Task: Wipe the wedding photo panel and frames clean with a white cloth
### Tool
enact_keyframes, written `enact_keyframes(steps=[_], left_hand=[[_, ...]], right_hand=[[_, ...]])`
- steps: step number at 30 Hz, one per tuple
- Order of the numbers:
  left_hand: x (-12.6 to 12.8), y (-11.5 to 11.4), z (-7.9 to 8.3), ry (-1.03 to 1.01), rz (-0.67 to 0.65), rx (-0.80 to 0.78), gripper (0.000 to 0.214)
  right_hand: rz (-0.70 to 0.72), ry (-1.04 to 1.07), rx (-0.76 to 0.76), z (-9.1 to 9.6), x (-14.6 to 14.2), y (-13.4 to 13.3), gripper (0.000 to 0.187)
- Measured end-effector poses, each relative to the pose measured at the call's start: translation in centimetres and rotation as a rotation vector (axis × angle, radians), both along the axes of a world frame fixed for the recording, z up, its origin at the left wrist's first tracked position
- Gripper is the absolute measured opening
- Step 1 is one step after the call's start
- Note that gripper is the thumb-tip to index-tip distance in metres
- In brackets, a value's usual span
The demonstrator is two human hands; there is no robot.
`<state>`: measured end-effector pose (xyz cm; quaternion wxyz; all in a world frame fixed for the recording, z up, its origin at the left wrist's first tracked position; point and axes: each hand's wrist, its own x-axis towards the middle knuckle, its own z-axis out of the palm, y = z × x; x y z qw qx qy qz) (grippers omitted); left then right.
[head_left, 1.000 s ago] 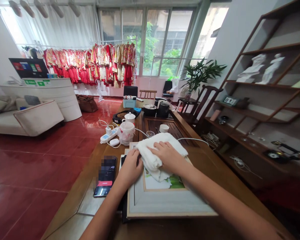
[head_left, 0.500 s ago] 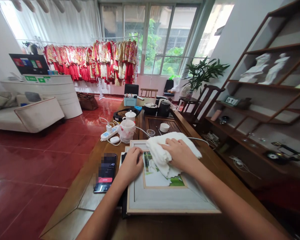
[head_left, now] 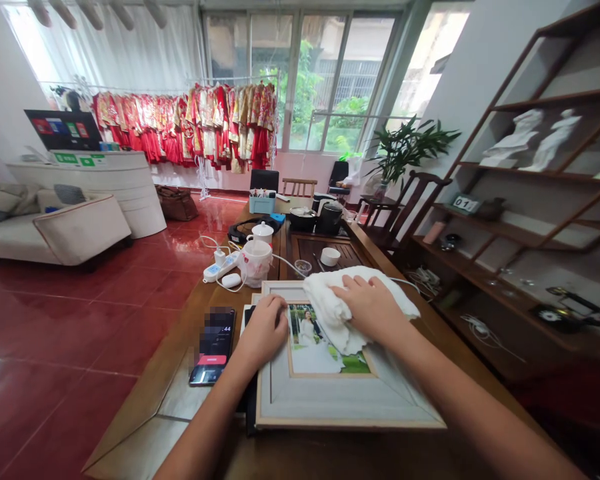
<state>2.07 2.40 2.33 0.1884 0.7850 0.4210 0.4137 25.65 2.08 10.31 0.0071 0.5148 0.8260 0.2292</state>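
A white picture frame with a wedding photo lies flat on the wooden table. My left hand rests on the frame's left border, fingers curled down against it, holding it still. My right hand lies on a white cloth, fingers pressed flat over it, covering the right part of the photo. The cloth spreads past the frame's right edge.
A phone lies left of the frame. Beyond are a white teapot, a power strip, a small cup and kettles. Wooden shelves stand right; red floor and a sofa left.
My right hand has slid the cloth to the right across the photo, uncovering the picture's left part. My left hand stays on the frame's left border.
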Motion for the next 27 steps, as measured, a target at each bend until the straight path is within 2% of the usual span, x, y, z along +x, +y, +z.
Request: enact_keyframes(steps=[4,13,22,27], left_hand=[[0.1,0.0,-0.1,0.002,0.001,0.000,0.023],[0.2,0.0,0.0,0.027,-0.007,0.015,0.023],[0.0,0.0,-0.1,0.029,0.002,0.012,0.021],[0.1,0.0,-0.2,0.031,0.002,0.016,0.021]], right_hand=[[-0.006,-0.005,-0.006,0.3,0.0,-0.1,0.038],[0.143,0.001,-0.071,-0.2,-3.5,-0.2,0.046],[-0.002,0.008,-0.006,0.2,0.2,-0.4,0.038],[0.077,-0.002,-0.044,0.1,-0.9,-0.9,0.051]])
